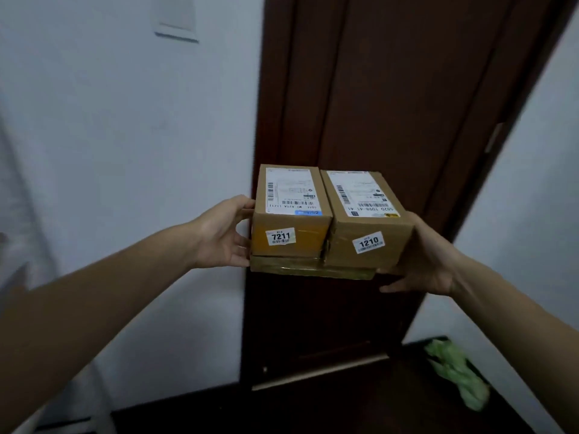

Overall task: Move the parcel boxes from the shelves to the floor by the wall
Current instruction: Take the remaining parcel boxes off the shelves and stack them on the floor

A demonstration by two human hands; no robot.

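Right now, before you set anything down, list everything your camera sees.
box 7211: one, brown, top left of the stack
box 1210: one, brown, top right, touching box 7211
flat parcel: one, brown, taped, under both boxes
door: one, dark brown, behind the stack
wall: white, either side of the door
wall switch: one, white, upper left
green bag: one, on the dark floor, lower right
left hand: holds box 7211's left side
right hand: holds box 1210's right side

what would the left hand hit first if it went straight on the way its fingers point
The box labelled 7211: the left hand grips its left side, and would likely push it into the box labelled 1210.
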